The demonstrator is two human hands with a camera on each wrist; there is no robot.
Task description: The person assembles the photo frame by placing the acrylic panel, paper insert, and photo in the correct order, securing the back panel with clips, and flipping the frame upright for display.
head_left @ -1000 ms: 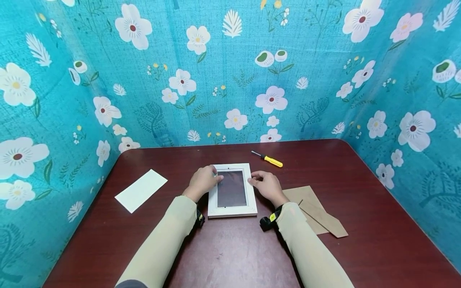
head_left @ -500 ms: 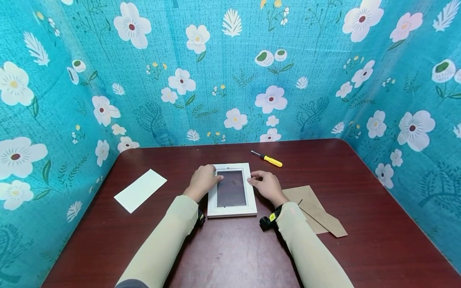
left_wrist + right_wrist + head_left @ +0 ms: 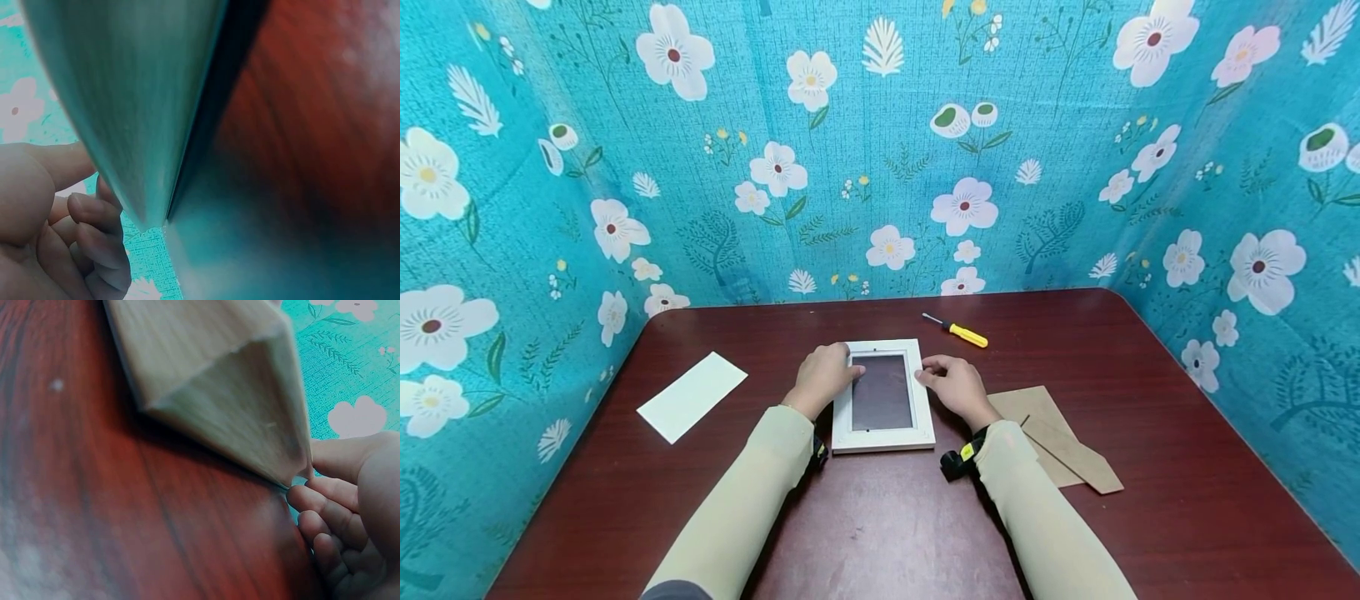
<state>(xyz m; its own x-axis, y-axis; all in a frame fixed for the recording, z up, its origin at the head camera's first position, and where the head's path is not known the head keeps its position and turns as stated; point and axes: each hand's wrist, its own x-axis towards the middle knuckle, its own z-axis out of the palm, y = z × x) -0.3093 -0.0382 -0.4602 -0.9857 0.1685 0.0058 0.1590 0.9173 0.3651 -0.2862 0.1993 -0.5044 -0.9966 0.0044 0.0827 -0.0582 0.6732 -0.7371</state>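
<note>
A white picture frame with a dark pane in its middle lies on the table before me. My left hand grips its left side, the thumb laid over the top toward the pane. On the opposite side, my right hand pinches the right edge between thumb and curled fingers. The left wrist view has the frame's side wall filling the upper part, with the left fingers at its far end. In the right wrist view, thumb and fingertips meet the frame's outer side at its far end.
A screwdriver with a yellow handle lies behind the frame, to the right. White card lies at the left on the dark red table. Brown backing board with a folded-looking strip lies beside my right forearm. Floral cloth surrounds the table.
</note>
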